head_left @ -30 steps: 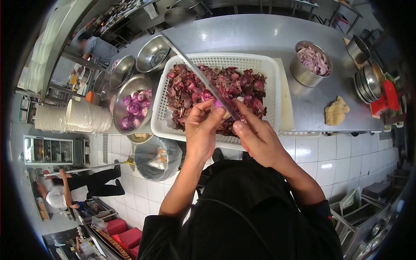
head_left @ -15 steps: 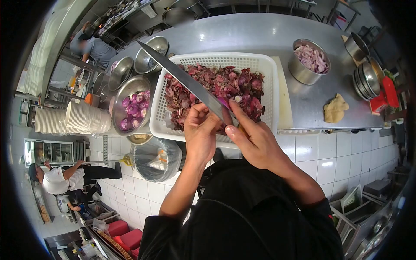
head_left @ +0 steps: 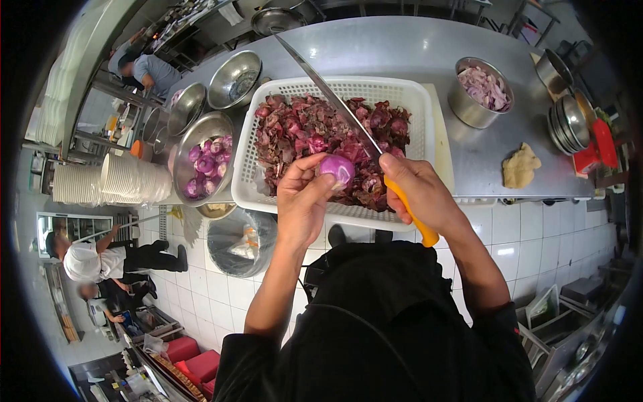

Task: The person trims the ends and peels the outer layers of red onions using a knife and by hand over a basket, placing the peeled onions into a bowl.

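My left hand (head_left: 300, 201) pinches a peeled purple onion (head_left: 337, 171) between thumb and fingers, above the near side of a white perforated basket (head_left: 429, 134). In my right hand (head_left: 422, 194) is a large knife (head_left: 341, 107); its yellow handle sticks out below my fist and the long blade points up and to the left over the basket. The blade is apart from the onion. Dark red onion skins (head_left: 288, 134) and some whole onions fill the basket.
Left of the basket, a steel bowl (head_left: 181, 164) holds peeled onions, with other metal bowls (head_left: 234, 79) behind. Right stand a pot of sliced onions (head_left: 479, 110) and a beige cloth (head_left: 521, 166). A lined bin (head_left: 241, 241) is below. People (head_left: 87, 260) work at left.
The knife has come away from the onion and its blade has swung to the right, more upright. My left hand now shows the onion, and my right hand has moved right with the handle.
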A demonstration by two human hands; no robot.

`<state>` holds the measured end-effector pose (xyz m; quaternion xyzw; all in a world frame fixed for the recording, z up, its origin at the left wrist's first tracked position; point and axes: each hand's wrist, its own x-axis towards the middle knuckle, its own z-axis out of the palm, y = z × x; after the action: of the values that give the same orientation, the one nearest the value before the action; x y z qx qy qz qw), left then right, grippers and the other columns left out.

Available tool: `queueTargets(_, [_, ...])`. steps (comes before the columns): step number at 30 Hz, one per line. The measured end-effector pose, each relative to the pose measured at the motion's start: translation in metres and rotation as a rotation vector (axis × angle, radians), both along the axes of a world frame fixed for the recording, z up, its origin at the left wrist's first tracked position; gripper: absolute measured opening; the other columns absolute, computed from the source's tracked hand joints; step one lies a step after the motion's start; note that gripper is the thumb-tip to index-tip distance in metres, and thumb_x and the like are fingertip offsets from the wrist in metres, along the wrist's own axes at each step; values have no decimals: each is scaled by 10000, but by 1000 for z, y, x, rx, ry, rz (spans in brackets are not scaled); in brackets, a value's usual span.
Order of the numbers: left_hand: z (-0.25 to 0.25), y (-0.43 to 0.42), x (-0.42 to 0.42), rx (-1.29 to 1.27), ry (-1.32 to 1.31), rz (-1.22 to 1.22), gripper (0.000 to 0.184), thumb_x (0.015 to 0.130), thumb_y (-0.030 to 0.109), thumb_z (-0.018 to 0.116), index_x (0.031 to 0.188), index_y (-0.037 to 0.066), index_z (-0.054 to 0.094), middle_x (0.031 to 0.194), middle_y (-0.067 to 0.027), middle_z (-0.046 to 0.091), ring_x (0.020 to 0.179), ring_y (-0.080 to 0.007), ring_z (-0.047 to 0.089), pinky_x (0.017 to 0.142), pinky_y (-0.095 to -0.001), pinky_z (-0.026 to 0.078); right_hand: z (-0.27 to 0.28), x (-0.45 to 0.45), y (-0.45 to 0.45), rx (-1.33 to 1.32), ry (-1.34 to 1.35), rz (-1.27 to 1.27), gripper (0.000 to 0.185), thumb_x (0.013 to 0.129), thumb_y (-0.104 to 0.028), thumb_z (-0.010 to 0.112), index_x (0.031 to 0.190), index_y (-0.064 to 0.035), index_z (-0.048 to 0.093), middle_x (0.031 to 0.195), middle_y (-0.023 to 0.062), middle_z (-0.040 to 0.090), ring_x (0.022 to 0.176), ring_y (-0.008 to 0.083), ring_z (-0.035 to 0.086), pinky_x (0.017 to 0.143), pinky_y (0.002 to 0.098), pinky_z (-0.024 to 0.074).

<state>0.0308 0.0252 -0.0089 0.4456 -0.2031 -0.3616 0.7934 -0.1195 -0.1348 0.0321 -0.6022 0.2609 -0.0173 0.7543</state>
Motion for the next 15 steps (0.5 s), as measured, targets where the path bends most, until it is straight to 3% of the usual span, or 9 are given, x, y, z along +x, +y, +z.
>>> queueTargets(1, [-1, 0, 2, -3, 50, -12, 306, 919, 19, 603, 1219, -15, 549, 1143, -140, 647, 1058, -236, 652, 978, -428, 533, 2, 1, 1, -24, -10, -24, 469, 1019, -465, 483, 790, -59, 537, 565, 11, 487, 424, 94, 437, 415, 270, 360])
queueTargets(3, [-3, 0, 3, -8, 150, -36, 352, 920, 61, 608, 1254, -12, 527, 1206, -158, 622, 1117, -264, 629, 1033, -463, 503, -1, 2, -1, -9, 20, -34, 473, 1016, -474, 485, 816, -50, 550, 562, 17, 490, 427, 98, 446, 418, 267, 363])
queueTargets(7, [6, -4, 4, -109, 381, -12, 398, 917, 19, 539, 1308, -34, 485, 1215, -175, 602, 1139, -312, 618, 1072, -493, 470, -7, 3, -3, 3, 65, -113, 463, 1010, -477, 494, 868, -42, 560, 565, 26, 499, 434, 102, 461, 420, 264, 367])
queueTargets(10, [12, -7, 7, -92, 395, 7, 428, 903, 5, 523, 1325, -35, 467, 1223, -181, 597, 1162, -340, 609, 1092, -508, 452, -3, 1, -5, 3, 101, -66, 464, 1013, -453, 501, 1089, -10, 616, 586, 23, 507, 437, 102, 455, 422, 264, 361])
queueTargets(13, [8, -9, 11, -57, 299, 19, 421, 890, -8, 540, 1306, -37, 488, 1201, -174, 614, 1149, -325, 618, 1088, -492, 457, -3, 4, 0, -30, 64, -101, 565, 1022, -469, 482, 1368, -23, 530, 575, 13, 460, 457, 97, 448, 419, 265, 386])
queueTargets(15, [9, -9, 12, -35, 241, 40, 402, 889, -13, 567, 1287, -36, 510, 1167, -160, 637, 1110, -295, 639, 1066, -469, 478, -5, 3, 2, -24, 44, -93, 558, 1022, -422, 498, 1440, -52, 475, 602, 13, 486, 464, 82, 440, 433, 246, 351])
